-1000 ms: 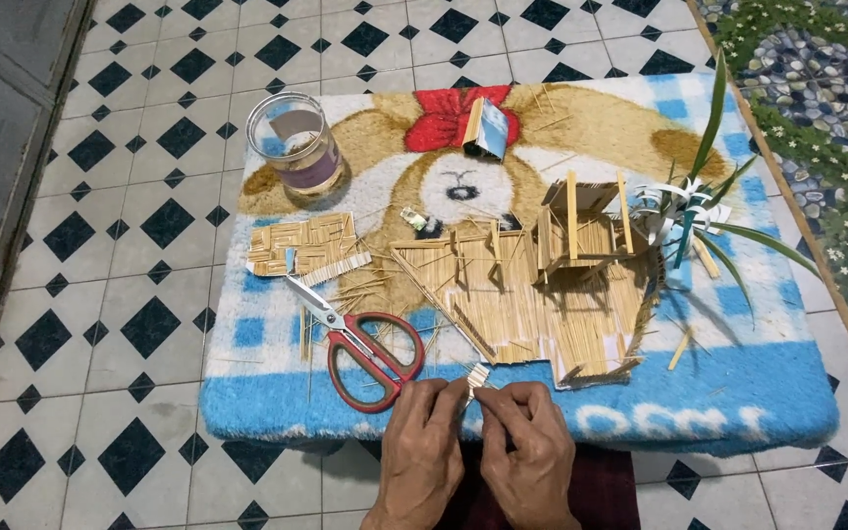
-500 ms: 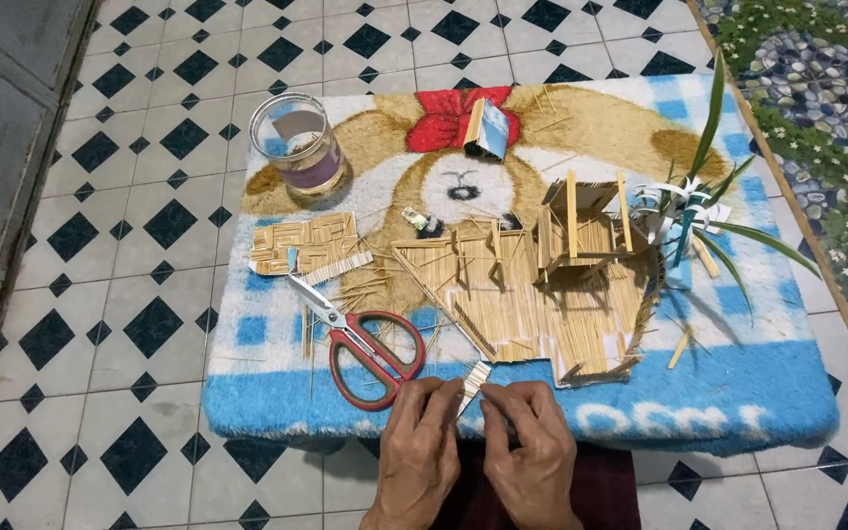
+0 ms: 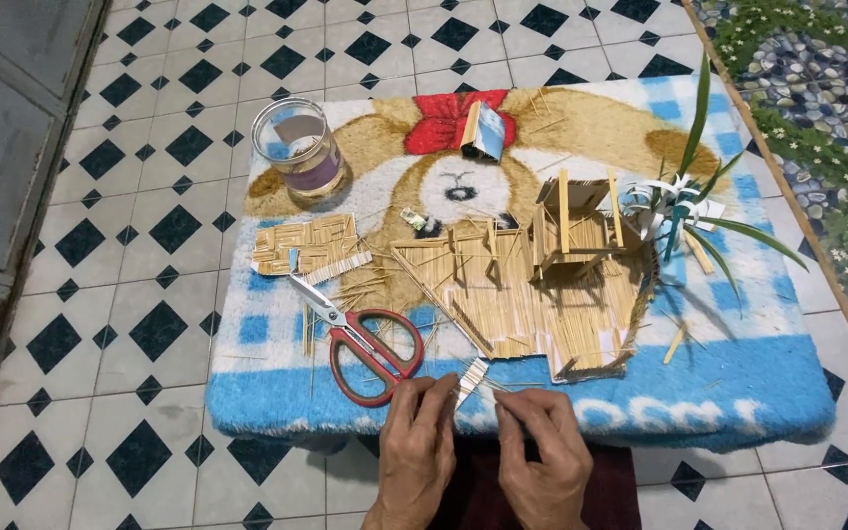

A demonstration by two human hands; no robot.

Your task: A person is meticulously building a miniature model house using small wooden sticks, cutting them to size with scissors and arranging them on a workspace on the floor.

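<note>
Both hands have barely shifted; the strip point(image 3: 471, 381) has tilted a little more upright. Left hand point(image 3: 422, 447) pinches its lower end, so its long axis runs up and right toward the model point(image 3: 532, 294). Right hand point(image 3: 540, 453) pinches a thin stick point(image 3: 499, 390) just beside it, near the scissors point(image 3: 365, 341).

Ahead of you, a small box point(image 3: 488, 129) — blue and white, boxy — is standing on the blanket's red bow point(image 3: 441, 123); a pale label is showing inside the glass jar point(image 3: 298, 149).
</note>
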